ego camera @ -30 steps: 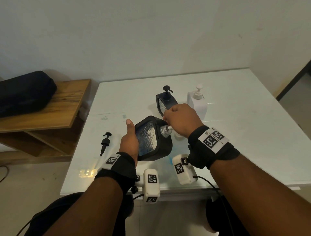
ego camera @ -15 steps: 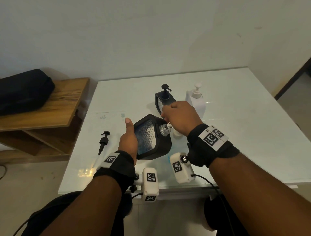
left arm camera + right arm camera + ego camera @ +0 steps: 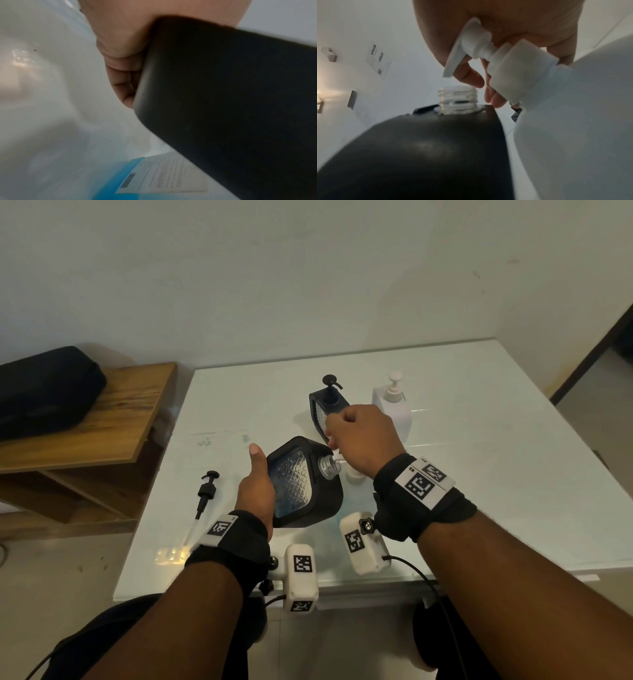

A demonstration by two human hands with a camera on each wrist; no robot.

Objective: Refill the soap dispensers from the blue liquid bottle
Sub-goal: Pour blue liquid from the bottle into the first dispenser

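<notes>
- White table point(image 3: 445, 460) against a pale wall carries the work; a wooden shelf point(image 3: 102, 422) with a black case point(image 3: 44, 392) stands beside it on the far left.
- Loose black pump point(image 3: 205, 494), its tube attached, lies flat on the table left of the hands; it probably belongs to the open dispenser and has to go back on once filling is done.
- Left hand point(image 3: 255, 491): its grip is wrapped round the side of the tilted black dispenser point(image 3: 301, 484), thumb up along the near edge. A steady tilt, with the neck turned toward the nozzle, would serve best.
- Open threaded neck point(image 3: 458, 100) of that dispenser stands uncapped just below the nozzle. Some blue liquid shows through the patterned window; the fill level is hard to read.
- Blue liquid bottle point(image 3: 137, 180) stands just right of the dispenser, under the right hand; its label shows in the left wrist view.
- Right hand point(image 3: 363, 440): its grip is curled over the bottle's white pump head point(image 3: 471, 44), apparently pressing. Judged advice: keep the spout tip directly over the neck, press in slow full strokes, and watch for drips down the black shell.
- Second black dispenser point(image 3: 325, 405) and white dispenser point(image 3: 394, 405), pumps fitted, stand behind the right hand awaiting their turn.
</notes>
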